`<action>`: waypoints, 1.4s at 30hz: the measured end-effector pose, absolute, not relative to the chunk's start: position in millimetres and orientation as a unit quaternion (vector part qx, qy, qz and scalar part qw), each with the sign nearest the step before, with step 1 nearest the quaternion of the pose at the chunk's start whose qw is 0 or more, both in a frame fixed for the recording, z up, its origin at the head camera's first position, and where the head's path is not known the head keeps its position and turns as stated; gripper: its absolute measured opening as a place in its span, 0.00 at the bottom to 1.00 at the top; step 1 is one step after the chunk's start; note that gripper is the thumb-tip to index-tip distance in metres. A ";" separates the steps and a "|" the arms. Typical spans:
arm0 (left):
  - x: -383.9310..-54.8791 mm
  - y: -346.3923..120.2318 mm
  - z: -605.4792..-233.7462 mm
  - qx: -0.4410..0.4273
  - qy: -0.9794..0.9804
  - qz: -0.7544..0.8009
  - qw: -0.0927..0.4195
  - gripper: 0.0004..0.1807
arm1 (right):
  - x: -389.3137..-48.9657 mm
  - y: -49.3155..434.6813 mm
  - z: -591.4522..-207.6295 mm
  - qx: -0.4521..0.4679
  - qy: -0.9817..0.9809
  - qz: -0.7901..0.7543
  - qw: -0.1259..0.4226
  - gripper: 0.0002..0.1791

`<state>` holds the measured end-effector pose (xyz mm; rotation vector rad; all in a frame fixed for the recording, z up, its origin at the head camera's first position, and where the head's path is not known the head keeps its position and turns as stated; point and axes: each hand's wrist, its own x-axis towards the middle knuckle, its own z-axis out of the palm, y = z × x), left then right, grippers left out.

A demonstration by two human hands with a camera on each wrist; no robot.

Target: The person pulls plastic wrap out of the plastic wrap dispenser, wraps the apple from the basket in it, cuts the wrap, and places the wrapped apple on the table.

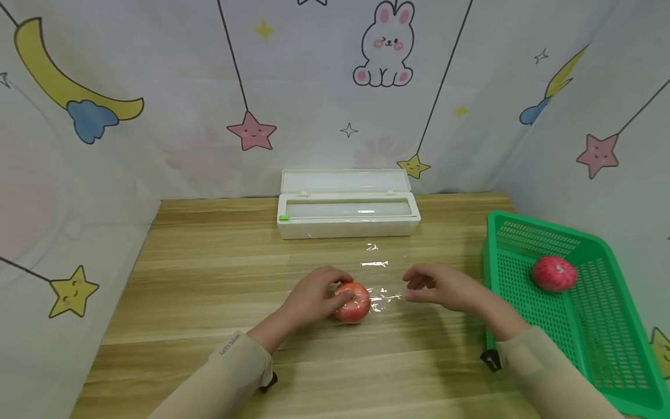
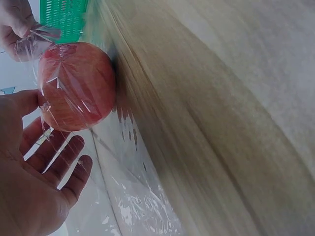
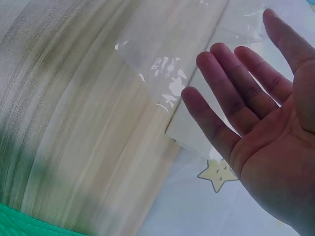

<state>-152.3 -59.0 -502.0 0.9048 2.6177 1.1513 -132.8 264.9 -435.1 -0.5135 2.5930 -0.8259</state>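
A red apple (image 1: 352, 313) sits on the wooden table with clear plastic film over it. My left hand (image 1: 316, 294) holds it from the left, thumb on its top and fingers behind. Seen from the left wrist, the film stretches tightly round the apple (image 2: 78, 86) and gathers into a tail toward the other hand. My right hand (image 1: 439, 286) is just right of the apple, its thumb at the end of a taut fold of film (image 1: 384, 297). In the right wrist view the right hand's fingers (image 3: 234, 93) are spread, with film (image 3: 167, 78) beyond them.
A white film dispenser (image 1: 348, 228) with its lid raised stands at the table's back, and film shines in front of it. On the right, a green basket (image 1: 602, 343) contains a pinkish-red round fruit (image 1: 553, 274). Patterned cloth (image 1: 324, 99) hangs behind and at both sides.
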 end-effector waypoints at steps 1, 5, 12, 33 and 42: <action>-152.1 -58.7 -502.2 0.299 0.870 0.385 0.073 0.15 | -131.4 265.5 -433.8 -0.182 0.921 -0.294 0.180 0.24; -151.6 -57.6 -501.6 0.294 0.868 0.392 0.077 0.15 | -121.0 262.9 -426.9 -0.196 0.943 -0.246 0.107 0.23; -151.3 -56.7 -502.0 0.293 0.863 0.404 0.076 0.15 | -84.1 222.9 -425.3 -0.333 0.927 -0.121 -0.126 0.27; -153.0 -60.6 -505.7 0.301 0.847 0.430 0.090 0.17 | -77.4 187.4 -508.4 -0.347 0.923 -0.120 -0.119 0.53; -158.3 -61.5 -507.2 0.294 0.825 0.469 0.115 0.13 | -83.4 186.1 -522.6 -0.339 0.914 -0.173 -0.141 0.51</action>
